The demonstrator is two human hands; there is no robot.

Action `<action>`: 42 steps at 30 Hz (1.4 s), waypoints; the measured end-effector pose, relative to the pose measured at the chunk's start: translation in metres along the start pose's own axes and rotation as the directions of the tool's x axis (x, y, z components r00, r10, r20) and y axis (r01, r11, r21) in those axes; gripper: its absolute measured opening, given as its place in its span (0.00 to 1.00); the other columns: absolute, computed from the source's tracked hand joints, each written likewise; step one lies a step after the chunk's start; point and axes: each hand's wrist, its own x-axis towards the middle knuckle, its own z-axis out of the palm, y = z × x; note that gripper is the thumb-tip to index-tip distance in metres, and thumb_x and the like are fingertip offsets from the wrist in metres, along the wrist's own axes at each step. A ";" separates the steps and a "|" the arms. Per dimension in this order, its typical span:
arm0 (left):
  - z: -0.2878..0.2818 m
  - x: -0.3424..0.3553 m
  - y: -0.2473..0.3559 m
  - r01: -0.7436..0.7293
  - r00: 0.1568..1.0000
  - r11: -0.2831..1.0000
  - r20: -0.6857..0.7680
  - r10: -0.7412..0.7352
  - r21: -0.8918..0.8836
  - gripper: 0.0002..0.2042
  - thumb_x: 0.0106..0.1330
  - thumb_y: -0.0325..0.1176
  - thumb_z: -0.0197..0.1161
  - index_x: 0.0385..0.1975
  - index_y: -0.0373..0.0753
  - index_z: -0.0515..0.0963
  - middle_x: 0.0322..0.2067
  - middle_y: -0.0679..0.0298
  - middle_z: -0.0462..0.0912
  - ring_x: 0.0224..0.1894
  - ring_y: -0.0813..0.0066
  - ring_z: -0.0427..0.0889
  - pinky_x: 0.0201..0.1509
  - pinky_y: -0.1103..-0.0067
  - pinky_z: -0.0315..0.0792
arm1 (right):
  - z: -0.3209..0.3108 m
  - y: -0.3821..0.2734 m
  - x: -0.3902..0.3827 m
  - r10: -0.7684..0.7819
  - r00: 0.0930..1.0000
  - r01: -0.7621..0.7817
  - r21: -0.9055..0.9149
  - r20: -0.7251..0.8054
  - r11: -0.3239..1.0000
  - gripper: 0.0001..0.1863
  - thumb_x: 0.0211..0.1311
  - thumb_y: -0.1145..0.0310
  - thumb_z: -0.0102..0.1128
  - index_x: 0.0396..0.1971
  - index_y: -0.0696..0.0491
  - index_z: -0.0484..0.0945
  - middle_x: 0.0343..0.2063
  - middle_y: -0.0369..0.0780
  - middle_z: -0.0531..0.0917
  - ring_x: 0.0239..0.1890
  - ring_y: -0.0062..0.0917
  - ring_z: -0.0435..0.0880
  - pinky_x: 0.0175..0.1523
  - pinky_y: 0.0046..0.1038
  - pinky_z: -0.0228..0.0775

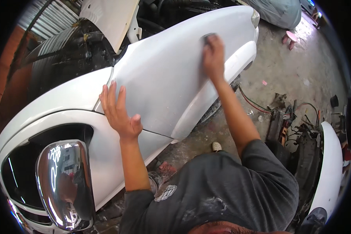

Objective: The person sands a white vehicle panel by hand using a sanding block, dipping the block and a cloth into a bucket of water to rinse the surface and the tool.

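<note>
A white car's front fender (160, 85) stretches before me, its middle dull grey and matte as if sanded. My right hand (214, 60) is closed on a small dark sanding block (208, 36), pressed to the fender's upper far part; the hand is slightly blurred, and the fingers hide much of the block. Nearer, to the left, my left hand (119, 113) rests by the seam between fender and door. Its fingers are spread, the thumb stands apart, and nothing is in it.
A chrome side mirror (64, 183) juts out at lower left. The white hood (109, 19) stands raised beyond the fender. On the floor at right lie a loose white car panel (331, 163) and dark parts with wires (255, 109). Farther off are a pink stool (289, 37) and a grey-covered shape (279, 11).
</note>
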 end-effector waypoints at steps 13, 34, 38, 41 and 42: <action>-0.003 0.003 0.003 -0.012 0.999 0.998 0.054 0.008 0.063 0.30 0.79 0.56 0.37 0.62 0.40 0.76 0.66 0.50 0.73 0.72 0.43 0.64 0.76 0.49 0.51 | -0.004 0.056 0.040 -0.201 0.979 0.201 -0.040 0.017 0.979 0.18 0.68 0.75 0.51 0.56 0.59 0.76 0.59 0.50 0.77 0.63 0.49 0.73 0.69 0.45 0.64; 0.002 0.002 0.007 -0.030 0.995 0.933 0.098 -0.005 0.358 0.28 0.78 0.56 0.45 0.62 0.39 0.75 0.65 0.48 0.72 0.69 0.39 0.65 0.71 0.46 0.58 | 0.017 0.029 0.048 -0.006 0.994 -0.006 0.106 0.108 0.994 0.16 0.72 0.69 0.47 0.50 0.57 0.81 0.53 0.50 0.82 0.56 0.47 0.79 0.64 0.44 0.69; 0.003 -0.001 0.008 -0.009 0.994 0.909 0.099 -0.036 0.418 0.27 0.78 0.54 0.46 0.63 0.39 0.74 0.65 0.48 0.72 0.69 0.40 0.66 0.72 0.47 0.58 | -0.012 -0.053 -0.003 -0.494 0.825 0.367 0.402 0.276 0.839 0.18 0.66 0.64 0.61 0.56 0.45 0.82 0.59 0.45 0.81 0.64 0.39 0.77 0.65 0.41 0.72; 0.005 0.000 0.008 -0.028 0.992 0.893 0.121 -0.030 0.450 0.27 0.77 0.54 0.46 0.63 0.40 0.74 0.65 0.49 0.73 0.70 0.41 0.66 0.73 0.47 0.57 | -0.004 0.051 0.059 -0.432 0.853 0.384 0.211 0.292 0.899 0.18 0.65 0.70 0.60 0.55 0.49 0.81 0.56 0.45 0.82 0.61 0.42 0.80 0.64 0.41 0.73; 0.003 0.003 0.010 -0.016 0.993 0.886 0.113 -0.042 0.464 0.27 0.77 0.54 0.46 0.63 0.40 0.74 0.65 0.49 0.73 0.70 0.41 0.66 0.73 0.47 0.57 | -0.007 0.095 0.089 -0.381 0.878 0.347 0.161 0.291 0.924 0.18 0.64 0.74 0.56 0.55 0.54 0.81 0.57 0.47 0.81 0.63 0.44 0.78 0.67 0.42 0.70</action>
